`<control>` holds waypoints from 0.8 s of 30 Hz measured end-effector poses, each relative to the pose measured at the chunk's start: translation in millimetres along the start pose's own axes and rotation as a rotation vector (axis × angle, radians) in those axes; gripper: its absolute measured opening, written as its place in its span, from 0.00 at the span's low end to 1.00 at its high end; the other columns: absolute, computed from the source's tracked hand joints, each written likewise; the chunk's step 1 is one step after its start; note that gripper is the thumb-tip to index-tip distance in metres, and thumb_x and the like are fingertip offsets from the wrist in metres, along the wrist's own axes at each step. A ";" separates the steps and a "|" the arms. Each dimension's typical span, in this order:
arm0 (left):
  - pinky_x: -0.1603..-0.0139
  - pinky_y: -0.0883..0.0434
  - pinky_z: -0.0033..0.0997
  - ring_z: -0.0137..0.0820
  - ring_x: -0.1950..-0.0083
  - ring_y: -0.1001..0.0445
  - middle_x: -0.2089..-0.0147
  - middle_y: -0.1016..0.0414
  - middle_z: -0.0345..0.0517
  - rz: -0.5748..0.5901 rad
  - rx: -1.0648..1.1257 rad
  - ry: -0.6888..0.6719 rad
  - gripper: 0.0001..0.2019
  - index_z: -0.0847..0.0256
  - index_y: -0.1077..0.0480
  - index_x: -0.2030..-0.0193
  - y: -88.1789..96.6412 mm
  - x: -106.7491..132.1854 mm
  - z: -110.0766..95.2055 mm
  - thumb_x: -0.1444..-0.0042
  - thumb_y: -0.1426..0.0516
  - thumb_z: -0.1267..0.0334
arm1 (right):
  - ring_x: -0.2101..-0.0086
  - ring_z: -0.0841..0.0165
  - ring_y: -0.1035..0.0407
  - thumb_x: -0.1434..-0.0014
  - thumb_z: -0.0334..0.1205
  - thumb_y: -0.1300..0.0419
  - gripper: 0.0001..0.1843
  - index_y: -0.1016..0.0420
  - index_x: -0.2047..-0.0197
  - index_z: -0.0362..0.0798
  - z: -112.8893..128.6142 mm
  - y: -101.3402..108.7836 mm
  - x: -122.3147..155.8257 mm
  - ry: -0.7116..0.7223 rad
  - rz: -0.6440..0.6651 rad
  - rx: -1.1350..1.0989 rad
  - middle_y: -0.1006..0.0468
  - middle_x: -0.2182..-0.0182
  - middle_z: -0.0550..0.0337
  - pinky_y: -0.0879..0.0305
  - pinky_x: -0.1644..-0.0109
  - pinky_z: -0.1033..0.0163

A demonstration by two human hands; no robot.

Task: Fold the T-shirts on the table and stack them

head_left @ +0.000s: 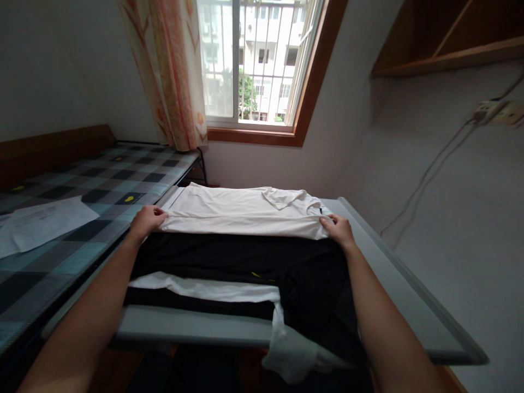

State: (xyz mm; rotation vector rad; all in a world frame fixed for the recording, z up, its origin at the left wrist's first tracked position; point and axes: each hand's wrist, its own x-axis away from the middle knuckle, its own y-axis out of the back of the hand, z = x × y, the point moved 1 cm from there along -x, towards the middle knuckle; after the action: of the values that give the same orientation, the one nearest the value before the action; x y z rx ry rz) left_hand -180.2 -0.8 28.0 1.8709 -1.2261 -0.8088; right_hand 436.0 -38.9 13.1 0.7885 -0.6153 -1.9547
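A white T-shirt [233, 204] lies sideways across the table, its near side folded over in a long strip. My left hand [148, 221] pinches the strip's left end, at the hem. At the other end, near the collar, my right hand [339, 229] grips the fabric between thumb and fingers. Under and in front of the white shirt spreads a black garment [229, 256] with a small yellow mark. Another white cloth [225, 289] shows below the black one, and a part of it hangs over the table's near edge.
The grey table [192, 325] has a raised rim on the right. To the left stands a bed with a checked mattress [102, 188], papers [49, 221] lying on it. A curtain [176, 76] hangs beside the barred window. Cables [434, 169] run down the right wall.
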 end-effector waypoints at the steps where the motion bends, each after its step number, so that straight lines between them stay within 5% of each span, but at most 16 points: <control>1: 0.62 0.30 0.36 0.47 0.58 0.23 0.63 0.20 0.53 -0.021 -0.023 0.019 0.14 0.59 0.27 0.70 -0.6 -1.3 0.9 0.60 0.41 0.52 | 0.65 0.58 0.27 0.54 0.54 0.41 0.25 0.19 0.62 0.42 0.0 0.2 0.1 -0.001 0.000 -0.004 0.19 0.65 0.47 0.35 0.61 0.60; 9: 0.59 0.29 0.35 0.48 0.56 0.22 0.62 0.19 0.54 0.049 -0.063 -0.002 0.18 0.60 0.25 0.66 0.7 1.8 -1.5 0.63 0.39 0.52 | 0.67 0.58 0.27 0.55 0.54 0.41 0.23 0.20 0.64 0.44 0.0 0.4 0.6 0.005 -0.003 -0.012 0.19 0.68 0.49 0.35 0.63 0.60; 17: 0.60 0.29 0.35 0.45 0.59 0.22 0.64 0.20 0.50 -0.070 -0.019 -0.013 0.14 0.59 0.27 0.65 1.3 8.8 -13.2 0.58 0.41 0.54 | 0.67 0.59 0.27 0.56 0.54 0.40 0.22 0.20 0.66 0.44 0.4 0.6 1.4 0.003 -0.019 -0.045 0.18 0.69 0.50 0.34 0.63 0.60; 21: 0.64 0.28 0.32 0.40 0.61 0.23 0.64 0.22 0.50 -0.132 0.153 -0.025 0.23 0.63 0.28 0.52 4.8 12.5 -21.0 0.54 0.44 0.55 | 0.69 0.61 0.28 0.56 0.55 0.40 0.24 0.21 0.64 0.42 -2.7 1.5 -2.1 0.006 -0.010 -0.138 0.19 0.70 0.50 0.35 0.66 0.61; 24: 0.62 0.27 0.31 0.39 0.60 0.23 0.63 0.21 0.49 -0.039 0.288 -0.049 0.23 0.63 0.27 0.53 11.2 14.6 -21.3 0.57 0.41 0.56 | 0.70 0.62 0.29 0.56 0.56 0.39 0.25 0.22 0.65 0.42 -3.2 3.2 -4.5 0.021 0.004 -0.222 0.20 0.70 0.50 0.35 0.68 0.62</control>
State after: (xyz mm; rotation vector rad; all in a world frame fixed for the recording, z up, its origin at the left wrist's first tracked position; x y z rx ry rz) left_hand -162.9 -12.2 47.0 2.1207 -1.4013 -0.7323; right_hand 441.9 -36.7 14.4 0.6669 -0.3788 -1.9680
